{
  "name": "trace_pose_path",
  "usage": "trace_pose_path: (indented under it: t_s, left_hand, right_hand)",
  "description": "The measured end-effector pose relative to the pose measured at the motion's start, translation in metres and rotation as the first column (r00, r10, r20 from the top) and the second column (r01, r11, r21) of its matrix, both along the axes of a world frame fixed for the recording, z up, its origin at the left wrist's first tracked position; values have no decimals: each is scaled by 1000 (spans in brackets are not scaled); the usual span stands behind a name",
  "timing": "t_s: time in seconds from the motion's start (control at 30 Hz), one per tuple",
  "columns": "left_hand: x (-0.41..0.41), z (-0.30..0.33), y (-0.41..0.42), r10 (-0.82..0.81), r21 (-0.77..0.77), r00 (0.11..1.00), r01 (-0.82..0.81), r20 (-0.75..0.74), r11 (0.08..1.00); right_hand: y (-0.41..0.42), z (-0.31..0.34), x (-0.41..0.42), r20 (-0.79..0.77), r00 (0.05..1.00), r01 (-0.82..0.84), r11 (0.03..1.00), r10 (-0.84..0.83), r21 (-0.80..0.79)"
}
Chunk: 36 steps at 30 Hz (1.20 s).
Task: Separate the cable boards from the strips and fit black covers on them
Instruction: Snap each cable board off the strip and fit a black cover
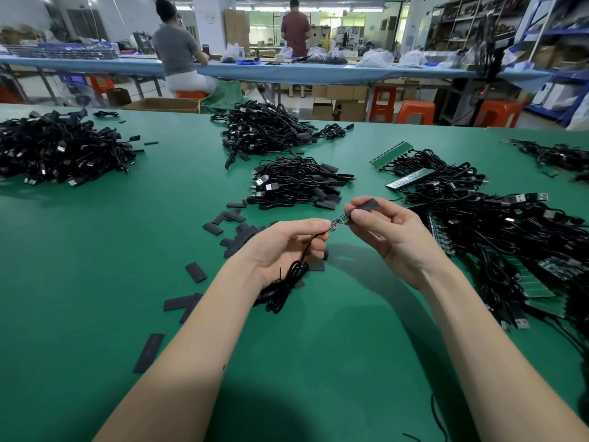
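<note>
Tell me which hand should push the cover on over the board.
Right. The right hand already pinches the cover, its open end at the board tip. The left hand grips the board's cable end and can best just steady it.

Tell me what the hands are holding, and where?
Left hand pinches the board at its wire end, cable hanging below. Right hand pinches a black cover near its mouth.
</note>
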<state>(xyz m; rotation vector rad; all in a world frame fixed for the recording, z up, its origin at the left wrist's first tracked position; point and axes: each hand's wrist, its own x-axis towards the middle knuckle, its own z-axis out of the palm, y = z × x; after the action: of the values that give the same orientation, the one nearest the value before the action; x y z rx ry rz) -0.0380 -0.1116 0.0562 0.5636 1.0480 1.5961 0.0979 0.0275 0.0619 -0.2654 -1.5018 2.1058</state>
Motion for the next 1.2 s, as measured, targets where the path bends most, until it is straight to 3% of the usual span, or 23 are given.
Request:
trace_pose_path:
  t_s: [0.2, 0.33, 0.6, 1.03, 1.2]
  left_hand:
    - [-4, 4, -8, -128, -60, 981, 120, -144, 991]
    - [-4, 6, -9, -128, -36, 978, 123, -164, 992]
    - [-3, 6, -10, -147, 3, 972, 150, -182, 989]
    - [-8, 4, -11, -132, -12, 971, 132, -198, 991]
    - [-7, 6, -11, -157, -20, 963, 157, -220, 987]
  right_hand:
    - [6, 4, 11, 107, 987, -129, 991, 124, 40]
    - [0, 2, 6, 50, 997, -63, 994, 58, 93]
    - [2, 1, 8, 61, 985, -163, 984, 159, 77]
    - [-1, -2, 3, 12, 995, -101, 970, 100, 221]
    - [-3, -3, 2, -12, 987, -160, 982, 162, 101]
